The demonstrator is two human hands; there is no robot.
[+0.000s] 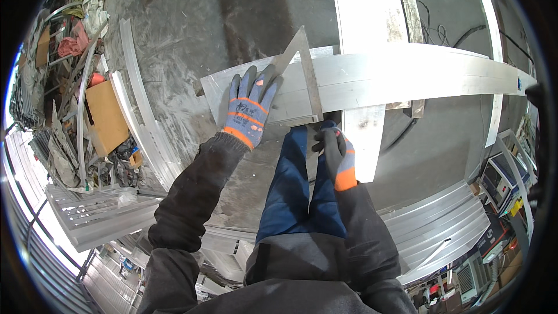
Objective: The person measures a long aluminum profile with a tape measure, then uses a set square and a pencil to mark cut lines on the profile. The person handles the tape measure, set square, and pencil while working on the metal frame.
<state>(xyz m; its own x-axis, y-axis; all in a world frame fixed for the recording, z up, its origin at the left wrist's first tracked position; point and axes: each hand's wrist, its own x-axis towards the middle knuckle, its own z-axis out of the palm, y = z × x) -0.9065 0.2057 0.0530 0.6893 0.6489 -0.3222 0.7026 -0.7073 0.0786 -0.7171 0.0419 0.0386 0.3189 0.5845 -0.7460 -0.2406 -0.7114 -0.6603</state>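
A long, wide silvery metal profile lies crosswise in front of me. Across it rests a metal set square, its pointed corner sticking out past the far edge and its base along the near edge. My left hand, in a grey and orange glove, lies flat on the profile's left end with fingers stretched out, close beside the square. My right hand, gloved alike, hovers just below the square's near corner, over my knee. Its fingers are curled together; whatever they may hold is hidden.
A broad pale metal beam runs lengthwise under the profile. Scrap and bags with a cardboard sheet heap up at left. Stacked metal profiles lie at lower right, near a boxy device. Black cables trail behind.
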